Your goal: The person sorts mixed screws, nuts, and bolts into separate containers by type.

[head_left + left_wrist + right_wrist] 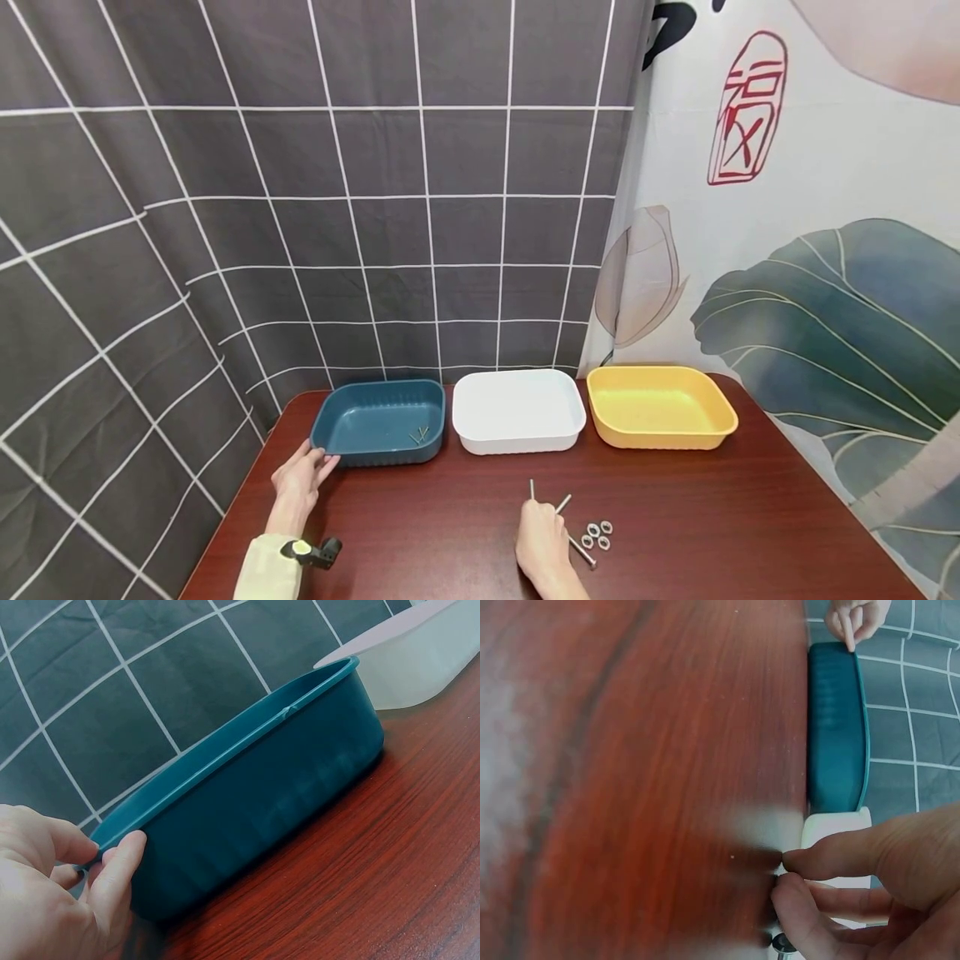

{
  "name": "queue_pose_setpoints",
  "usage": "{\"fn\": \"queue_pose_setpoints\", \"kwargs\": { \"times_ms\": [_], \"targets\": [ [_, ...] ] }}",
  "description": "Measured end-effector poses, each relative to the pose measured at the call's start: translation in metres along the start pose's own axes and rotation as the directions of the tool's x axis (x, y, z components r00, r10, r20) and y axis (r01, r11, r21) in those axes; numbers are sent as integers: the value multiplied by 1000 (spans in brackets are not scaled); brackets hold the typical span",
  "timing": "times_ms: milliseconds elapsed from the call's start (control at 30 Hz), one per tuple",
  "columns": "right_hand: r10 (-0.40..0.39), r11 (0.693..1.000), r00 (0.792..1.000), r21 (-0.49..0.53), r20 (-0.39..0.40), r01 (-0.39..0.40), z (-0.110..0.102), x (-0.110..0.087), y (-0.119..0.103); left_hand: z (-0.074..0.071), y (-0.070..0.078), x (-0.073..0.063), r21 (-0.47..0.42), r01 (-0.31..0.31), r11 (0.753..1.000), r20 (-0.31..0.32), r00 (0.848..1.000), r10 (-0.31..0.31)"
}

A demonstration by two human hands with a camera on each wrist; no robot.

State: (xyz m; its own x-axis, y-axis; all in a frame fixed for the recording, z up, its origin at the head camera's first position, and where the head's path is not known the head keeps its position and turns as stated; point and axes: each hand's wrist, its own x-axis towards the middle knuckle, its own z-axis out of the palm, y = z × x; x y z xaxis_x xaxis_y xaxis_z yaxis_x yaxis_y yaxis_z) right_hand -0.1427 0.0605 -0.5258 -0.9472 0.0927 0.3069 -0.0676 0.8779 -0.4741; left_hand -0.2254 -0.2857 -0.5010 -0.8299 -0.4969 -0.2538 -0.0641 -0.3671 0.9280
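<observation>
My left hand [297,482] pinches the rim of a blue tray [367,457] at its near left corner, thumb outside the wall, as the left wrist view shows. A few small thin brass-coloured pieces [420,435] lie inside that tray. On the table, my right hand [543,542] has its fingers curled and pinches a bolt [532,488], whose shaft sticks out past the fingers. Another shaft [563,503] shows beside the knuckles. A further bolt [583,553] lies against the hand's right side, its head towards the near edge. Several hex nuts [594,530] lie just right of it.
A white tray [517,446] stands in the middle of the back row, and a yellow tray [660,437] to its right. All three trays stand along the back of the dark red wooden table [435,533]. Behind hang a grey checked cloth [465,233] and a printed curtain [675,167].
</observation>
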Motion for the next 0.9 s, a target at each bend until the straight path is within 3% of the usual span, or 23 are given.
{"fn": "queue_pose_setpoints", "kwargs": {
  "times_ms": [667, 800, 900],
  "targets": [
    [45, 999, 998, -16, 38, -44, 4, 0, -3, -1, -1, -1, 4, 6, 1000, 9, 1000, -6],
    [22, 998, 999, 63, 38, -24, -1, 2, 2, 0, -1, -2, 13, -5, 1000, -3, 1000, 5],
    [0, 976, 997, 215, 81, -17, -7, 8, 6, -1, 0, -2, -1, -12, 1000, 4, 1000, 12]
  ]
}}
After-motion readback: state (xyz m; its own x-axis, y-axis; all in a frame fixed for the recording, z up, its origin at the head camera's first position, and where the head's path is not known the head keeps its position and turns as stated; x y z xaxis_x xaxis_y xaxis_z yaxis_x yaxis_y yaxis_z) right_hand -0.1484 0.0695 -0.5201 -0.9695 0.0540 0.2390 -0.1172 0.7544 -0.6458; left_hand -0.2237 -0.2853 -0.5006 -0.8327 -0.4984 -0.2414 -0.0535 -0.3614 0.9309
